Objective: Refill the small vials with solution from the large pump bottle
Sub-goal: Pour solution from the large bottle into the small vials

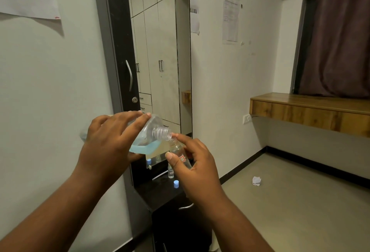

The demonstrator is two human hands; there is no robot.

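Head view first, then — what has each hand got?

— Left hand (109, 133) has its fingers wrapped over the large bottle (146, 137), tipped nearly flat, pump off, bare threaded neck pointing right. Right hand (192, 163) pinches a small vial (180, 151) between thumb and fingers, tilted, its mouth right at the bottle's neck. Both are held in the air above the dark bench (160, 193).

— So each grip is closed on its own container. What worries you?

— The neck looks far wider than the vial's mouth. The blue solution (143, 148) is pooled in the low side of the bottle; tip a touch more and, I'd guess, it surges and runs over the vial, down the fingers and onto the bench.

— Anything else?

— Nothing is braced. If either wrist drifts, the mouths part and the stream misses. Wet glass in a pinch could also slip.

— And below?

— Another vial (170, 172) stands open on the bench beside a blue cap (176, 184), right under the pour. Drips could land there, or a dropped vial knock it over.
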